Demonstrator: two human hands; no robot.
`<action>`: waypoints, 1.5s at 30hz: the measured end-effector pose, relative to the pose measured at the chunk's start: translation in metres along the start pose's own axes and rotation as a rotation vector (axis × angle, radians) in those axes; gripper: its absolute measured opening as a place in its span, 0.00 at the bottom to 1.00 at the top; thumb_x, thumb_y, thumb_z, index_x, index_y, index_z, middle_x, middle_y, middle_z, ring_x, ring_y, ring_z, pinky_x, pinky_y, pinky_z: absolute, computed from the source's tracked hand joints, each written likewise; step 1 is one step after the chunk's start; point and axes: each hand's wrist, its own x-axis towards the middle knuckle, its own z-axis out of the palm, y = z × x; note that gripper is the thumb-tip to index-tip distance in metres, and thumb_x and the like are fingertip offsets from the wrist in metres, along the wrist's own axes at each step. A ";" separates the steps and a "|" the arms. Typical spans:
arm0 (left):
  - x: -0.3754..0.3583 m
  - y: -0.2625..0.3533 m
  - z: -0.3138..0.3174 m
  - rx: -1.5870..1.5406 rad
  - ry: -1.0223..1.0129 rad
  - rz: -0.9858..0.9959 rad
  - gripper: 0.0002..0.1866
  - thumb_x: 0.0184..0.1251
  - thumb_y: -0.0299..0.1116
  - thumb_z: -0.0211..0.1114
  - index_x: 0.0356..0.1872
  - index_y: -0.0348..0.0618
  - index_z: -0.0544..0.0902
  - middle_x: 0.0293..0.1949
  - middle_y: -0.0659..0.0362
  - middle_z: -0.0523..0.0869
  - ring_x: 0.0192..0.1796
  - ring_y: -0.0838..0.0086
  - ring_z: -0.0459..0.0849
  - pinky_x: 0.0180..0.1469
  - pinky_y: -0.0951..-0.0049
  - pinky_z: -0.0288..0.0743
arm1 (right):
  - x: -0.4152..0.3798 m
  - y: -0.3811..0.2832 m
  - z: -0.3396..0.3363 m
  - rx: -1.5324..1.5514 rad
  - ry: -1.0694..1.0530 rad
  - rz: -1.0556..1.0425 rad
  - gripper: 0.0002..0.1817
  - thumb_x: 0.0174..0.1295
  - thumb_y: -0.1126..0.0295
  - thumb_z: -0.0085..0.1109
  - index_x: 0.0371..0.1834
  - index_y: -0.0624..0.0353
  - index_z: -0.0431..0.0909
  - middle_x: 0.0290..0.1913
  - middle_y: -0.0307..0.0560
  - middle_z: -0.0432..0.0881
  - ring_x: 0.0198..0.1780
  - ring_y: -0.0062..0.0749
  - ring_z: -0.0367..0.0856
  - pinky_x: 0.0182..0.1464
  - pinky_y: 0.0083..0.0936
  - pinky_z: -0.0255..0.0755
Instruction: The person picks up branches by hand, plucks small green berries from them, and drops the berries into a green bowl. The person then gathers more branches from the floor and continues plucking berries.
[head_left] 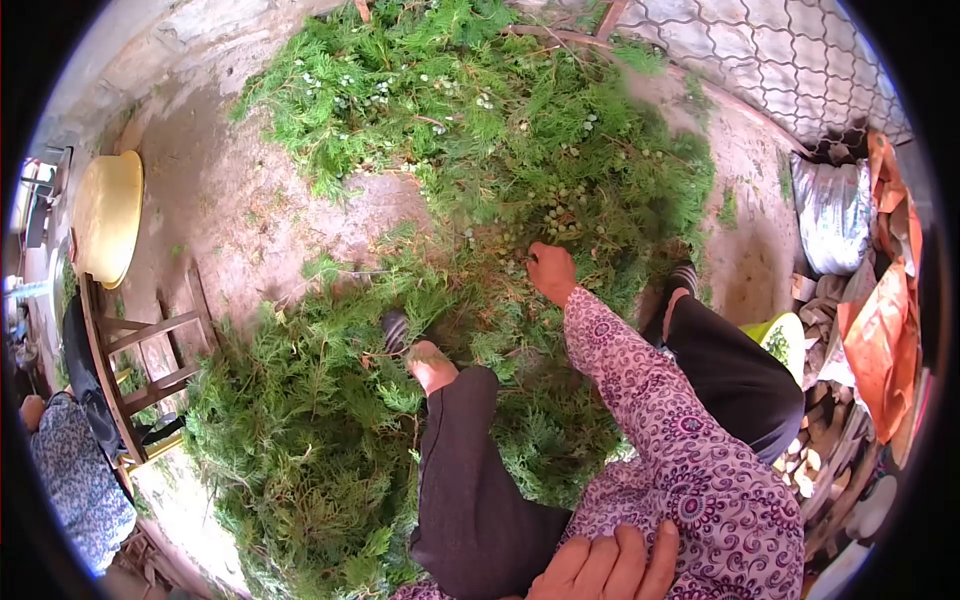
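Note:
My right hand [552, 272] reaches out over a large heap of green conifer branches [480, 110], its fingers closed at the edge of the heap. What they hold, if anything, is too small to name. Just beyond it, pale round cones [562, 212] cluster on the sprigs. My left hand [610, 565] lies near the bottom edge against my patterned sleeve, its fingers bent and slightly spread, with nothing seen in them. More cut branches [310, 440] spread around my feet.
A yellow basin [108, 218] and a wooden frame [150, 335] stand at left, near a person in a patterned garment [80, 480]. At right are a lime-green container [785, 342], a white sack [832, 215], orange sheeting [880, 330] and wood pieces. Wire mesh [760, 60] borders the top right.

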 end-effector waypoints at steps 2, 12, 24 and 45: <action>0.000 0.000 -0.001 0.009 0.006 0.001 0.15 0.48 0.27 0.57 0.39 0.33 0.78 0.30 0.51 0.78 0.30 0.68 0.76 0.31 0.73 0.69 | -0.002 0.013 0.003 0.392 -0.133 0.113 0.11 0.56 0.71 0.53 0.41 0.64 0.73 0.27 0.50 0.78 0.26 0.33 0.77 0.26 0.29 0.72; -0.003 0.003 0.003 0.010 0.001 0.008 0.14 0.51 0.28 0.58 0.40 0.34 0.77 0.31 0.51 0.78 0.31 0.67 0.76 0.32 0.71 0.69 | -0.058 0.044 0.000 1.766 -0.403 0.493 0.10 0.61 0.67 0.51 0.39 0.63 0.72 0.26 0.44 0.74 0.23 0.24 0.73 0.20 0.17 0.65; 0.000 0.004 0.002 0.012 -0.024 -0.045 0.15 0.52 0.30 0.59 0.42 0.35 0.77 0.33 0.50 0.77 0.32 0.66 0.76 0.34 0.70 0.69 | -0.025 -0.002 0.037 0.313 0.021 -0.007 0.16 0.56 0.70 0.51 0.48 0.62 0.72 0.28 0.54 0.79 0.25 0.39 0.77 0.33 0.36 0.71; -0.004 0.003 -0.003 0.007 -0.029 -0.090 0.16 0.50 0.28 0.57 0.42 0.35 0.77 0.33 0.51 0.77 0.32 0.66 0.75 0.35 0.69 0.69 | -0.009 0.016 0.023 0.185 0.002 0.016 0.16 0.55 0.74 0.53 0.47 0.68 0.71 0.26 0.56 0.77 0.24 0.40 0.75 0.29 0.35 0.72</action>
